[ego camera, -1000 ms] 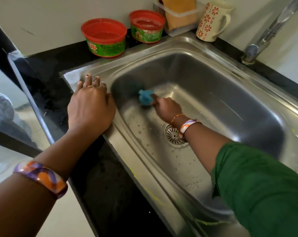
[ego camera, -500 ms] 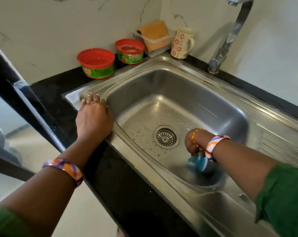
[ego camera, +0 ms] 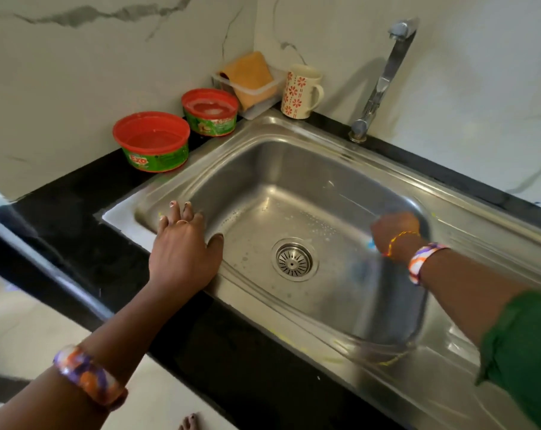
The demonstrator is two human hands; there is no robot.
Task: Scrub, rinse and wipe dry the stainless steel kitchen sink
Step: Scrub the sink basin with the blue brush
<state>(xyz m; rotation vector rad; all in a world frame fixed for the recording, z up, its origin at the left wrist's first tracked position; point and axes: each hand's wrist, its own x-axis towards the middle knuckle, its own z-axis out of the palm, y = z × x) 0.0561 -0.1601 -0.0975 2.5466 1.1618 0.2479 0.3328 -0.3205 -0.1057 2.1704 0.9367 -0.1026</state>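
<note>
The stainless steel sink (ego camera: pixel 263 164) fills the middle of the view, with a round drain strainer (ego camera: pixel 294 259) in its soapy, spotted floor. My right hand (ego camera: pixel 393 228) is inside the basin against the right wall, blurred by motion. It grips a blue scrubber (ego camera: pixel 371 243), of which only a small sliver shows below the fist. My left hand (ego camera: pixel 184 249) rests flat on the sink's left rim, fingers spread and thumb hanging over the basin edge.
Two red-rimmed green soap tubs (ego camera: pixel 153 141) (ego camera: pixel 211 111) stand on the black counter (ego camera: pixel 77 218) behind the sink. An orange cloth (ego camera: pixel 250 76) in a clear tray and a patterned mug (ego camera: pixel 300 91) sit in the corner. The tap (ego camera: pixel 382 79) rises at the back right.
My right hand swept the scrubber from the basin's far left, past the front by the drain, to the right wall. The left hand stayed on the rim. The camera tilted up.
</note>
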